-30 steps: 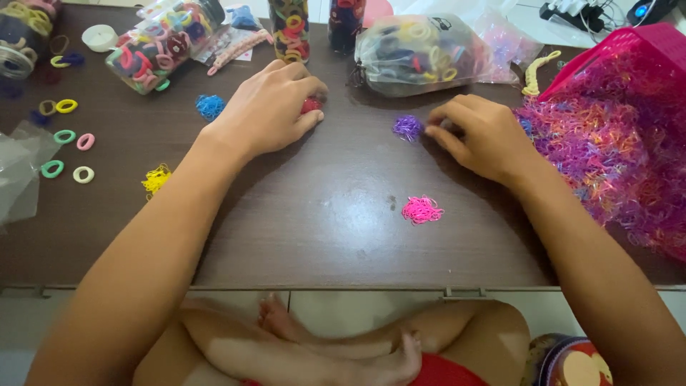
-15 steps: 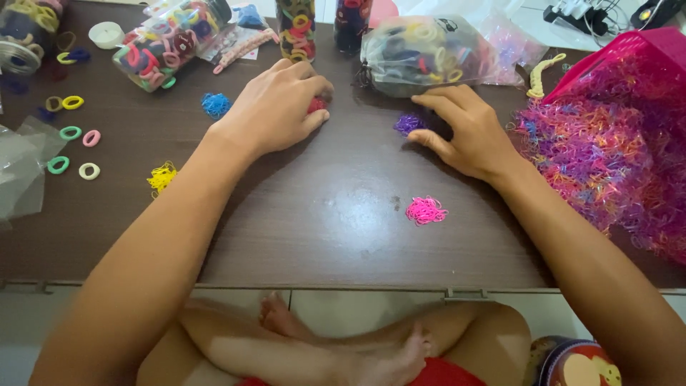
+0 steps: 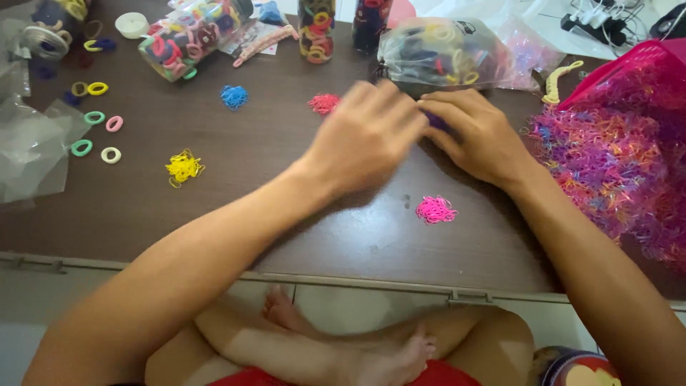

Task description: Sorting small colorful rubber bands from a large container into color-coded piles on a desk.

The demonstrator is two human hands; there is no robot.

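My left hand (image 3: 364,136) is blurred in motion over the middle of the dark wooden table (image 3: 214,207), with its fingers loosely apart and nothing seen in it. Its fingertips meet my right hand (image 3: 482,136). The fingers of that right hand curl over a small pile of purple rubber bands (image 3: 437,123), mostly hidden beneath both hands. A small red pile of bands (image 3: 324,104) lies uncovered just left of my left hand. A pink pile (image 3: 436,209) lies nearer to me, below my right wrist.
A big heap of mixed bands (image 3: 614,164) spills from a pink bag at the right. A clear bag of hair ties (image 3: 443,53), a jar lying on its side (image 3: 193,32), blue (image 3: 234,96) and yellow (image 3: 184,166) piles and loose rings (image 3: 93,118) lie around.
My left hand has lifted off the red pile and swung right to meet my right hand. My right hand has shifted left onto the purple bands.
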